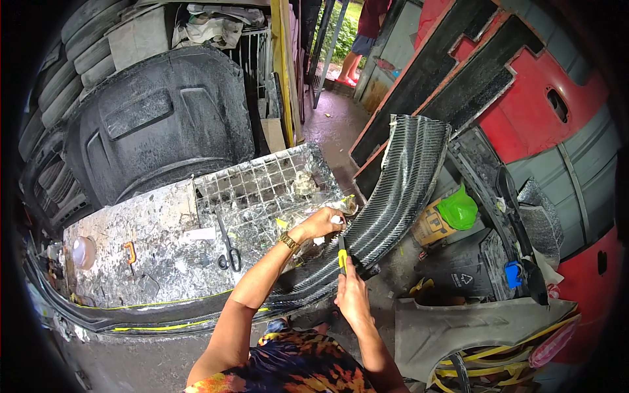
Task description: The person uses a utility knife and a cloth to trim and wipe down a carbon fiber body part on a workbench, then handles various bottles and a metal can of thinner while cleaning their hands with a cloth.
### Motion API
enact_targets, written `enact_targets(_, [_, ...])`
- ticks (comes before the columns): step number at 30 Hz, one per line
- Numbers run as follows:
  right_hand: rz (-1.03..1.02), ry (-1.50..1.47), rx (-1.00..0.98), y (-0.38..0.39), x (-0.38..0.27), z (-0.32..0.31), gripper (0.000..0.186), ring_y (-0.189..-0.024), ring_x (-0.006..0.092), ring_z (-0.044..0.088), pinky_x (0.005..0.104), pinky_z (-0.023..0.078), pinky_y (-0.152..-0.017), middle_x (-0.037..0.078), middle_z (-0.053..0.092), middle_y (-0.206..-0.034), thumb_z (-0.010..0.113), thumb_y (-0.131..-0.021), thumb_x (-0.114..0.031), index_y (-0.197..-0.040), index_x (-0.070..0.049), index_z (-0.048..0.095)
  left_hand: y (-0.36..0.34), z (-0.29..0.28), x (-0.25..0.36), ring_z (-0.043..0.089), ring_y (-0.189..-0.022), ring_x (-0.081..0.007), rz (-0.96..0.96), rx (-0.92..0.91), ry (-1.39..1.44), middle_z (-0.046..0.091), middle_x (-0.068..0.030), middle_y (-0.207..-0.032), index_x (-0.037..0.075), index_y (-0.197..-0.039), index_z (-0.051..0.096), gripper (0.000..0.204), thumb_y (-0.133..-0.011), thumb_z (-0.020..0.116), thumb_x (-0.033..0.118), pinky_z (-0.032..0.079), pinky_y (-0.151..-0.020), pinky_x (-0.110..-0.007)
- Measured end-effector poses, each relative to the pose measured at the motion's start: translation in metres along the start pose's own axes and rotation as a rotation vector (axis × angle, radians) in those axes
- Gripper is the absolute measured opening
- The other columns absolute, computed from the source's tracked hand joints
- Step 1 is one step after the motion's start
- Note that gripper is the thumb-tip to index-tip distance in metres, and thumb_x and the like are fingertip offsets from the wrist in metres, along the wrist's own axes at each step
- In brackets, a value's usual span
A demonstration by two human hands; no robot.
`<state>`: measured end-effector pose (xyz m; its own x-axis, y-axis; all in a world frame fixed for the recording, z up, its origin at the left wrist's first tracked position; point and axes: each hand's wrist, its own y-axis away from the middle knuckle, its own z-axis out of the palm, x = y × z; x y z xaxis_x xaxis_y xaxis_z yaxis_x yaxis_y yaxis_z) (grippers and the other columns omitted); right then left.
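A long curved carbon-fibre strip [409, 164] runs along the front of a paint-spattered bench [137, 236] and rises to the upper right. My left hand [320, 224] pinches something small and white at the strip's inner edge; it may be tape or paper, too small to be sure. My right hand [350, 295] grips a yellow-and-black utility knife [342, 259], its front end on or just above the strip below my left fingers. Black scissors [229, 255] and an orange clamp [130, 255] lie on the bench to the left.
A dark hood panel [151, 137] leans behind the bench, near stacked tyres [98, 52]. Red and black panels [517, 111] stand at right, above a cardboard box with green plastic [458, 206]. A grey fender [472, 334] sits lower right. Another person [363, 42] stands at the doorway.
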<state>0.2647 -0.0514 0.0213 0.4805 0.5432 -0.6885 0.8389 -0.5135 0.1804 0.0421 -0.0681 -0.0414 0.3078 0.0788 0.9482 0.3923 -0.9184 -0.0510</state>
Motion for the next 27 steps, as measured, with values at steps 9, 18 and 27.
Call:
enact_targets(9, [-0.037, -0.121, 0.141, -0.017, -0.002, -0.017, 0.045, -0.041, 0.0177, 0.055, 0.0323, 0.047, -0.04, 0.014, 0.056, -0.06, 0.044, -0.093, -0.007, -0.135, 0.0, 0.034, 0.009, -0.01, -0.007, 0.056, -0.098, -0.0153, -0.118, -0.164, 0.215, 0.064, -0.0055, -0.1, 0.005, -0.102, 0.063, 0.025, -0.084, 0.063, 0.022, 0.043, -0.088, -0.031])
enact_targets(18, [-0.019, 0.065, 0.043, -0.04, 0.005, -0.003, 0.043, -0.066, 0.0368, 0.063, 0.0435, 0.051, -0.061, 0.026, 0.061, -0.089, 0.045, -0.09, -0.007, -0.13, 0.006, 0.036, 0.014, -0.004, -0.012, 0.058, -0.084, -0.0158, -0.094, -0.157, 0.036, 0.065, -0.0083, -0.089, 0.002, -0.094, 0.065, 0.021, -0.08, 0.065, 0.018, 0.046, -0.076, -0.03])
enact_targets(27, [0.038, 0.15, 0.055, -0.036, 0.003, 0.008, 0.05, -0.075, 0.0406, 0.062, 0.0472, 0.049, -0.066, 0.028, 0.061, -0.09, 0.049, -0.086, -0.006, -0.131, 0.009, 0.034, 0.013, 0.003, -0.002, 0.062, -0.084, -0.0257, -0.018, -0.102, -0.206, 0.065, -0.0181, -0.089, -0.001, -0.1, 0.062, 0.03, -0.081, 0.066, 0.022, 0.047, -0.078, -0.035])
